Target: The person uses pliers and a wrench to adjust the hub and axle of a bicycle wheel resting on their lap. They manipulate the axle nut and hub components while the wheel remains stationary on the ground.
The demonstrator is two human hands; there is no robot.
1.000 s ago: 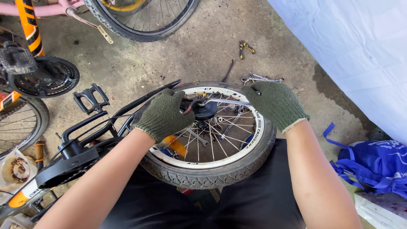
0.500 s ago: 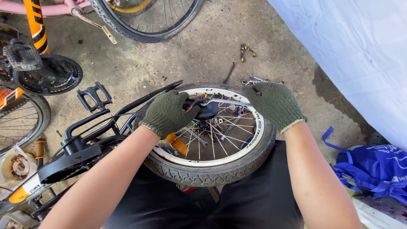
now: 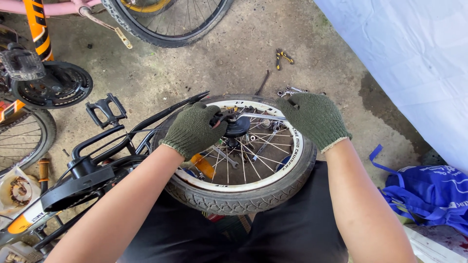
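A small wheel (image 3: pixel 243 160) lies flat across the person's lap, tyre toward the body, spokes and hub (image 3: pixel 237 127) facing up. The left hand (image 3: pixel 194 130), in a dark green glove, sits on the hub side — fingers curled shut around the black hub cap and, it seems, the near end of a wrench (image 3: pixel 258 117). That wrench runs almost level across the wheel, its long axis left to right, from the hub out toward the far-right rim. The right hand (image 3: pixel 314 119), gloved the same, is closed over the wrench's outer end, just above the white rim (image 3: pixel 297 146). So the hub lies directly under the left hand and well to the left of the right one; the left is the nearer to the axle, the right holds the lever's long end. An orange reflector (image 3: pixel 202 165) sits among the spokes below the left wrist. Farther out on the concrete floor (image 3: pixel 234 58) lie loose spanners (image 3: pixel 290 90) and small pliers (image 3: pixel 282 56) — beyond them a bicycle wheel (image 3: pixel 168 19)
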